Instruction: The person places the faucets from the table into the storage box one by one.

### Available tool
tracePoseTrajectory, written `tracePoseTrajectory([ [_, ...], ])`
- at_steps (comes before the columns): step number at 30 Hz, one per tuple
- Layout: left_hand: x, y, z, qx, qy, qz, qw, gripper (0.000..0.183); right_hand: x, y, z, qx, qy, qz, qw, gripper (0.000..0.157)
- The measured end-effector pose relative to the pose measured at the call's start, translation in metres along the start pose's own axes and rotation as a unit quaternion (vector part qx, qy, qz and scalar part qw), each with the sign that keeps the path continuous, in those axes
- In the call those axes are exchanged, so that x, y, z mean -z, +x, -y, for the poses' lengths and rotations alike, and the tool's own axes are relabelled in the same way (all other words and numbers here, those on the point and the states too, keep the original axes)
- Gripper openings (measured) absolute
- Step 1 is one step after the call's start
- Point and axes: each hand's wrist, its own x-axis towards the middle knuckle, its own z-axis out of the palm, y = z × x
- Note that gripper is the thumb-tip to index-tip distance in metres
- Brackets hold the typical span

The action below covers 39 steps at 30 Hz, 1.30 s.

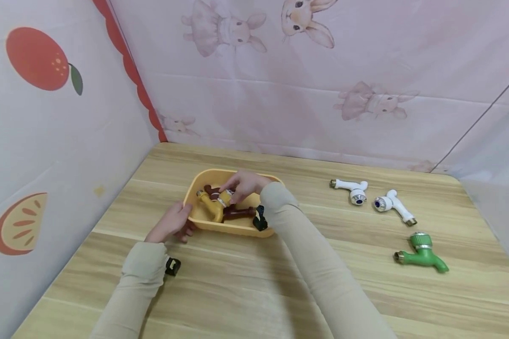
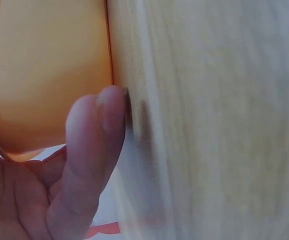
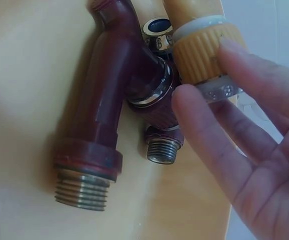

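Note:
A yellow plastic basket (image 1: 233, 229) sits on the wooden table, and my left hand (image 1: 174, 220) grips its left end, thumb over the rim and fingers against the outside wall. Inside the basket, my right hand (image 1: 246, 183) pinches the ribbed knob of a yellow faucet (image 1: 212, 205) between thumb and fingers. Beneath and beside that faucet lies a dark red faucet (image 3: 107, 85) with a brass threaded end. Another dark red faucet (image 3: 159, 132) is partly hidden behind it in the right wrist view.
Right of the basket, two white faucets (image 1: 351, 188) (image 1: 396, 205) lie on the table (image 1: 305, 278). A green faucet (image 1: 424, 254) lies nearer the front. Fabric-covered walls (image 1: 246, 108) stand at the back and left.

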Motion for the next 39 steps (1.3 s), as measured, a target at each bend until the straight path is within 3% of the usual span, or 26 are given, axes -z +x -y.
tracePoseTrajectory([
  [24,0.001,0.0,-0.004,0.014,0.0,0.0,0.9999,0.037,0.011,-0.009,-0.003,-0.002,0.1,-0.002,0.995,0.048],
  [32,0.001,-0.003,-0.004,0.023,0.0,-0.001,0.9997,0.04,0.014,-0.023,-0.006,-0.007,0.116,-0.022,0.993,0.037],
  [39,-0.002,-0.003,-0.002,0.016,0.001,-0.004,0.9999,0.041,0.017,-0.041,-0.007,0.024,0.11,-0.044,0.993,0.025],
])
